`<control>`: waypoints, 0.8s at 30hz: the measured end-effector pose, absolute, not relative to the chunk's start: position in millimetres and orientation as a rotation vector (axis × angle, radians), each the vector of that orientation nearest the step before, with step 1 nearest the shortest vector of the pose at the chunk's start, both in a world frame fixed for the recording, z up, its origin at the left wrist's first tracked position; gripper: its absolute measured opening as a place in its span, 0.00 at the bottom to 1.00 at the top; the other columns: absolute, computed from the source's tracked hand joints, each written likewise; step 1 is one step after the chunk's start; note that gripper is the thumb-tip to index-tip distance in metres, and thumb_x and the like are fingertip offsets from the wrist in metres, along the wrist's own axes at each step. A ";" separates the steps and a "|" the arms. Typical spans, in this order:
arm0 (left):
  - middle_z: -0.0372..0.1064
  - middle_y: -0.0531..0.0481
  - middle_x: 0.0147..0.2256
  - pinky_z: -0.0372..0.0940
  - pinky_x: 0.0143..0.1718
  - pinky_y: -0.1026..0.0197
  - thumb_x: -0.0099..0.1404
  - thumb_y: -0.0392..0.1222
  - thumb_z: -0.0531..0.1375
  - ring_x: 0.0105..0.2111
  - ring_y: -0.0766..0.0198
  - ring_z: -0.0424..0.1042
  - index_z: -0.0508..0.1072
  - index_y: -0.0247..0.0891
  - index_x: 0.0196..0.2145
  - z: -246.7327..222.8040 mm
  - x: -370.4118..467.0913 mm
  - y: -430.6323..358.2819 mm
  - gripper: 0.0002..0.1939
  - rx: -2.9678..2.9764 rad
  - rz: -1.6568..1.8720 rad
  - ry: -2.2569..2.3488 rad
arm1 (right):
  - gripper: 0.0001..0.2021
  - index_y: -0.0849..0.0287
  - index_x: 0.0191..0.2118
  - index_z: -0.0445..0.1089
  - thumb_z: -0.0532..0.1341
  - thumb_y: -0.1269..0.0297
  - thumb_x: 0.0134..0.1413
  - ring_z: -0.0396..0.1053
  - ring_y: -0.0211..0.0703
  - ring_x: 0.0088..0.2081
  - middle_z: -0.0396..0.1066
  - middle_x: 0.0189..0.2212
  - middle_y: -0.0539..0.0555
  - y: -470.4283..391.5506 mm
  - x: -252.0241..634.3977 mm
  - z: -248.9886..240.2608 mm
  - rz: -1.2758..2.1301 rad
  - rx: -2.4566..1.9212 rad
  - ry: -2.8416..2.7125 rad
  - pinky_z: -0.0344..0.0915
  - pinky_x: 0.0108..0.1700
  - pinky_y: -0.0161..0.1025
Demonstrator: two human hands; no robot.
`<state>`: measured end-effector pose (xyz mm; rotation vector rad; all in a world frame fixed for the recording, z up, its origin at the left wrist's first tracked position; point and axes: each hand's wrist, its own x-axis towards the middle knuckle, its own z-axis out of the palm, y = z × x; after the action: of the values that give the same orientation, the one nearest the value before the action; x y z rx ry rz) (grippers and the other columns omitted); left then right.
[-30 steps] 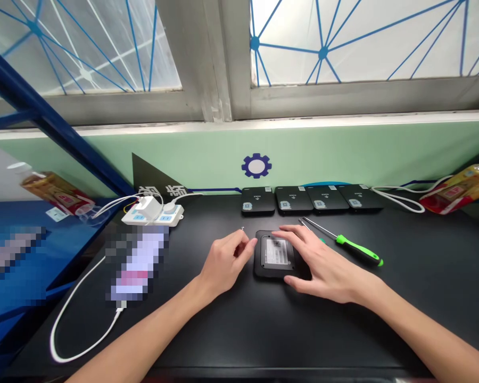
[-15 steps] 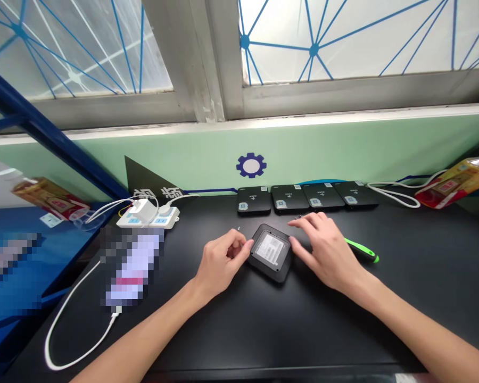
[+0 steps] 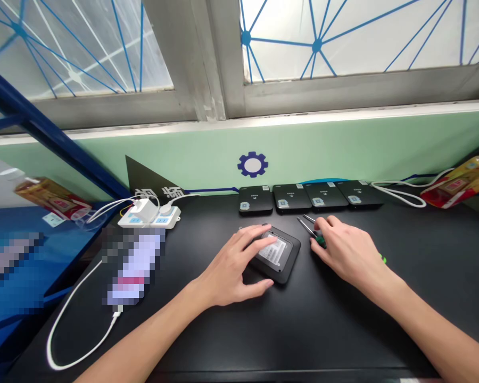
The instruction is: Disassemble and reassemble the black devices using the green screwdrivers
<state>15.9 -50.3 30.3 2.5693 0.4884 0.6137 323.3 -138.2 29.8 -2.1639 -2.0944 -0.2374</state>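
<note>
A black square device [image 3: 289,255] lies label side up on the dark table [image 3: 263,335], with a whitish label and recessed corner screw holes on its face. My left hand [image 3: 239,268] is spread over its left side, fingers across the label and thumb at the near edge. To the right, my right hand [image 3: 349,250] has its fingers curled round a screwdriver [image 3: 306,227] lying low over the table. Its metal shaft points up-left; a bit of dark green shows by the thumb. A second thin metal shaft [image 3: 309,218] shows behind the fingers. My palm hides most of the handle.
Several flat black boxes [image 3: 255,200] stand in a row along the wall. A white power strip [image 3: 168,217], a charging cable [image 3: 50,340] and a blurred-out phone [image 3: 135,268] are at left. Drink bottles lie at both sides, one at right [image 3: 451,186].
My left hand has opened from a pinch at the device's left edge to spread over it. My right hand has left the device's right edge and closed round the screwdriver.
</note>
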 end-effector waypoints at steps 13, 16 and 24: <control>0.63 0.33 0.69 0.66 0.71 0.34 0.62 0.44 0.75 0.69 0.35 0.65 0.59 0.45 0.77 27.0 17.3 -50.9 0.51 2.626 0.565 0.510 | 0.16 0.57 0.52 0.67 0.45 0.59 0.83 0.71 0.49 0.33 0.70 0.47 0.61 -138.8 309.0 40.6 -0.008 -1.937 -2.099 0.61 0.35 0.45; 0.56 0.34 0.75 0.57 0.75 0.31 0.62 0.40 0.73 0.75 0.33 0.56 0.53 0.47 0.78 28.8 15.4 -49.1 0.54 2.618 0.477 0.505 | 0.18 0.56 0.59 0.66 0.42 0.55 0.85 0.75 0.47 0.36 0.69 0.52 0.61 -140.2 302.8 40.8 0.114 -1.834 -2.046 0.67 0.37 0.44; 0.64 0.36 0.58 0.69 0.59 0.33 0.52 0.65 0.79 0.54 0.39 0.68 0.63 0.44 0.74 20.9 16.5 -52.5 0.59 2.628 0.531 0.704 | 0.16 0.51 0.57 0.70 0.47 0.55 0.84 0.77 0.49 0.43 0.72 0.50 0.57 -139.6 299.5 43.2 0.261 -1.747 -1.808 0.70 0.42 0.44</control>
<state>16.5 -52.5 20.9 2.6282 0.7041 0.5309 299.5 -139.6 43.2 -1.7468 -1.8075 0.2608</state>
